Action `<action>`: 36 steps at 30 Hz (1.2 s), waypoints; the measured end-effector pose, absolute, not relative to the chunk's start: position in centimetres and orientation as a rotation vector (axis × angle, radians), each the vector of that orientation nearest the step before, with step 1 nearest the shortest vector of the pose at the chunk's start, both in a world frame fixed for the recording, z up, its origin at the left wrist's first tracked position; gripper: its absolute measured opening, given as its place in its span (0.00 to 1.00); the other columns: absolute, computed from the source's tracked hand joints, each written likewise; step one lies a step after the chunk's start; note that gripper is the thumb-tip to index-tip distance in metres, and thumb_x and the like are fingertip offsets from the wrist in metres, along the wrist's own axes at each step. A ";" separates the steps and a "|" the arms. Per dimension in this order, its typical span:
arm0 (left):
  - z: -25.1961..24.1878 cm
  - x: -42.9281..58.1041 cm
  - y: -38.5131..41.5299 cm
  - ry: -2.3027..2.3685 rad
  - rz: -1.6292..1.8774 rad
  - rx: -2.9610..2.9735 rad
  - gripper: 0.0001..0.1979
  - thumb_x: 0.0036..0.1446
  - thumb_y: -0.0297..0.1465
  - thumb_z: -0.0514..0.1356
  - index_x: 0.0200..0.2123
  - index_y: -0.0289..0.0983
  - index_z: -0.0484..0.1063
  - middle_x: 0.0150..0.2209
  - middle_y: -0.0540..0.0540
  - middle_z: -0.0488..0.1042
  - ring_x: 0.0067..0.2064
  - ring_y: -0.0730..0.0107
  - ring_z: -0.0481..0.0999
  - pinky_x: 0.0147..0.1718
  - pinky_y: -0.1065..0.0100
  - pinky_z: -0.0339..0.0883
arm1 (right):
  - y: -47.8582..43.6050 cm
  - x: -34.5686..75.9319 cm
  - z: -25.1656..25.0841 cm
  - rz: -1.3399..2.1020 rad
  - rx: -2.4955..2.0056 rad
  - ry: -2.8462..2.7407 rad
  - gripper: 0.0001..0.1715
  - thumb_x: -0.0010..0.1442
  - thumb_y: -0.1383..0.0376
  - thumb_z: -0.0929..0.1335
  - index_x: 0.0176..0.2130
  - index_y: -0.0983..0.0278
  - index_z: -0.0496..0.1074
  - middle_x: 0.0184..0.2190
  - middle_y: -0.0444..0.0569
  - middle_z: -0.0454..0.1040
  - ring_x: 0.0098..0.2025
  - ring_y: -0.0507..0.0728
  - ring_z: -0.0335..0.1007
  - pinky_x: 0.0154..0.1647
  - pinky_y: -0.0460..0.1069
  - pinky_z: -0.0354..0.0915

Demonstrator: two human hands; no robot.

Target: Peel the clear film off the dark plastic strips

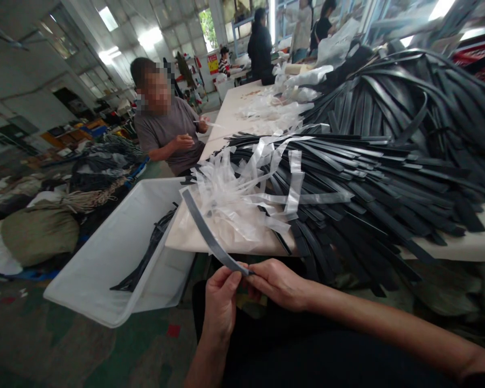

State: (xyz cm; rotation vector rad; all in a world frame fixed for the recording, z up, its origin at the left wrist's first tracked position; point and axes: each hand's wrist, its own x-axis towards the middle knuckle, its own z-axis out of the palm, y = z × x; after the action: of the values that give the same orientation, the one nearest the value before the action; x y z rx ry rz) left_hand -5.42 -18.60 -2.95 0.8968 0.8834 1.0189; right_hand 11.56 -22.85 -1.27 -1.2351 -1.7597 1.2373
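The left hand and the right hand both pinch the near end of one dark strip, and their fingertips meet there. The strip rises toward 11 o'clock, in front of the table edge. At 12 o'clock lie clear plastic ribbons, and at 1 o'clock a pile of black strips. A white bin stands at 9 o'clock. A seated person works at 11 o'clock.

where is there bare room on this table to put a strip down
Bare pale tabletop between the seated person and the clear film strips; the white plastic bin is mostly bare. The heap of black flat strips crowds the rest.
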 end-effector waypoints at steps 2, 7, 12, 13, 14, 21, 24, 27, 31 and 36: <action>-2.0 -6.7 -19.3 0.916 1.189 1.040 0.11 0.45 0.36 0.73 0.31 0.37 0.82 0.35 0.44 0.81 0.35 0.64 0.79 0.35 0.66 0.74 | -21.9 10.7 0.5 1.096 -1.180 -1.895 0.20 0.69 0.61 0.59 0.35 0.67 0.74 0.29 0.49 0.77 0.29 0.52 0.72 0.31 0.44 0.63; -0.1 -12.3 -21.2 0.967 1.825 1.198 0.08 0.42 0.32 0.74 0.27 0.43 0.80 0.36 0.51 0.81 0.38 0.68 0.78 0.39 0.68 0.76 | -21.0 8.5 1.8 1.122 -0.907 -2.087 0.11 0.67 0.66 0.63 0.41 0.66 0.75 0.32 0.46 0.79 0.32 0.50 0.73 0.32 0.41 0.62; -5.5 -16.1 -25.2 1.297 1.595 0.457 0.14 0.37 0.32 0.77 0.28 0.39 0.78 0.29 0.52 0.80 0.31 0.72 0.79 0.34 0.73 0.77 | -21.3 7.9 -1.2 1.388 -0.987 -2.190 0.10 0.66 0.66 0.66 0.35 0.66 0.76 0.25 0.41 0.77 0.23 0.47 0.69 0.24 0.40 0.57; -6.8 -16.3 -26.0 1.347 1.509 0.280 0.11 0.42 0.29 0.74 0.28 0.38 0.77 0.28 0.52 0.80 0.30 0.73 0.79 0.31 0.74 0.76 | -21.4 8.0 -1.5 1.404 -1.039 -2.215 0.10 0.65 0.66 0.67 0.33 0.66 0.76 0.23 0.41 0.76 0.22 0.47 0.68 0.24 0.40 0.56; -7.9 -16.2 -26.8 1.372 1.433 0.124 0.06 0.49 0.26 0.71 0.28 0.37 0.76 0.27 0.52 0.79 0.28 0.74 0.78 0.29 0.75 0.76 | -21.5 8.1 -1.7 1.403 -1.094 -2.249 0.11 0.64 0.66 0.67 0.31 0.66 0.76 0.23 0.41 0.76 0.22 0.47 0.68 0.24 0.40 0.55; -8.7 -13.5 -27.0 1.230 1.267 -0.207 0.12 0.66 0.23 0.54 0.30 0.33 0.72 0.24 0.50 0.75 0.24 0.77 0.76 0.24 0.75 0.74 | -20.2 5.0 -1.0 1.067 -1.307 -2.539 0.14 0.63 0.62 0.66 0.29 0.63 0.77 0.25 0.46 0.77 0.27 0.53 0.69 0.26 0.45 0.52; -8.2 -12.9 -26.4 1.161 1.287 -0.192 0.10 0.65 0.21 0.55 0.31 0.33 0.73 0.25 0.50 0.76 0.24 0.76 0.77 0.24 0.74 0.73 | -19.9 3.4 -1.2 1.025 -1.313 -2.544 0.15 0.64 0.61 0.65 0.32 0.64 0.78 0.28 0.48 0.78 0.30 0.54 0.71 0.26 0.46 0.51; -7.8 -13.3 -26.1 1.127 1.376 -0.177 0.10 0.65 0.22 0.55 0.31 0.34 0.73 0.26 0.50 0.76 0.25 0.77 0.77 0.26 0.75 0.73 | -20.1 4.4 -0.5 1.198 -1.250 -2.403 0.13 0.65 0.61 0.65 0.45 0.62 0.76 0.30 0.45 0.79 0.29 0.52 0.72 0.27 0.45 0.55; -7.4 -13.5 -25.9 1.125 1.417 -0.202 0.11 0.66 0.23 0.55 0.31 0.34 0.73 0.26 0.51 0.76 0.26 0.78 0.76 0.28 0.75 0.73 | -20.3 6.6 1.0 1.343 -1.287 -2.276 0.21 0.64 0.65 0.65 0.56 0.61 0.68 0.28 0.41 0.78 0.21 0.49 0.67 0.27 0.44 0.58; -8.0 -12.0 -25.8 1.046 1.131 -0.132 0.09 0.64 0.23 0.56 0.32 0.32 0.74 0.26 0.48 0.76 0.26 0.76 0.76 0.27 0.75 0.72 | -20.0 4.1 -0.4 1.122 -1.350 -2.433 0.22 0.62 0.68 0.66 0.56 0.62 0.71 0.34 0.47 0.80 0.35 0.55 0.75 0.35 0.47 0.61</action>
State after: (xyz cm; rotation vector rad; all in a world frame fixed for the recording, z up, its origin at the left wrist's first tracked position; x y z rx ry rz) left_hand -11.97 -25.83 -7.98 -0.1325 1.0459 1.1309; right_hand 4.13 -20.05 -0.36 -1.3500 -2.4326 1.1220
